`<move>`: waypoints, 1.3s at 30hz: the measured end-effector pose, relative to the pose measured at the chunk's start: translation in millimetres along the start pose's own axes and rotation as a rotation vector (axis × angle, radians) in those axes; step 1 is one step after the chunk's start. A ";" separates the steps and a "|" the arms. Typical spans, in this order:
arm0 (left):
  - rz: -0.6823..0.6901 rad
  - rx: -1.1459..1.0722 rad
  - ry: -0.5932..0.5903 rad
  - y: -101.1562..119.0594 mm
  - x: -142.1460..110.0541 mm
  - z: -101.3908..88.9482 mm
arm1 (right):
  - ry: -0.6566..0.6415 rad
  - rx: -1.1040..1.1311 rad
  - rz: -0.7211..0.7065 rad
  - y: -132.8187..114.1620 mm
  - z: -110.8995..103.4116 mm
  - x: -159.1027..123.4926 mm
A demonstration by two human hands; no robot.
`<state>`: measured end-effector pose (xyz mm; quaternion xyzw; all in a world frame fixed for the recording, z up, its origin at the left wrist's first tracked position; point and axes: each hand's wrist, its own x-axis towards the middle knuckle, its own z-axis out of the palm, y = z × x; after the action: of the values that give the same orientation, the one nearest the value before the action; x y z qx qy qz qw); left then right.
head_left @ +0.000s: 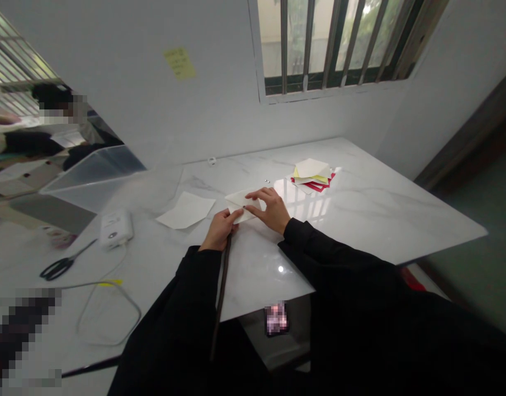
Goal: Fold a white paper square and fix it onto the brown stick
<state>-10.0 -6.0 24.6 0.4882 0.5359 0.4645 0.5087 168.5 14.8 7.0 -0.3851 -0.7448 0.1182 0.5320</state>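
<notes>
A small off-white paper envelope (pixel 235 198) with a folded flap is held just above the marble-look table. My left hand (pixel 220 226) grips its lower left edge, thumb on top and fingers partly hidden beneath. On the right side, my right hand (pixel 271 206) has its thumb and curved fingers on the paper. Between the two thumbs sits a tiny dark dot (pixel 244 207), too small to name. To the left lies an unfolded off-white paper sheet (pixel 187 210). Beyond my hands are tiny shiny pieces (pixel 267 181).
A pile of white, yellow and red papers (pixel 313 175) lies to the right. Leftward are black scissors (pixel 59 268), a white power strip (pixel 115 228), a looped cable (pixel 138 308) and a clear plastic bin (pixel 92 173). Another person (pixel 57 137) sits beyond the bin.
</notes>
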 end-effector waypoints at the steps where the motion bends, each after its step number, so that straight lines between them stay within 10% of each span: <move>1: -0.014 -0.003 -0.001 -0.7 0.5 0.1 | -0.028 0.000 -0.023 -0.3 0.9 -0.1; 39: 0.029 0.155 0.068 -5.2 2.0 5.7 | -0.268 -0.166 -0.007 6.6 -3.4 3.3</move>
<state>-4.5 -4.5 18.9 0.5177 0.5802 0.4450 0.4441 174.0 20.8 6.8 -0.4058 -0.8177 0.1047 0.3945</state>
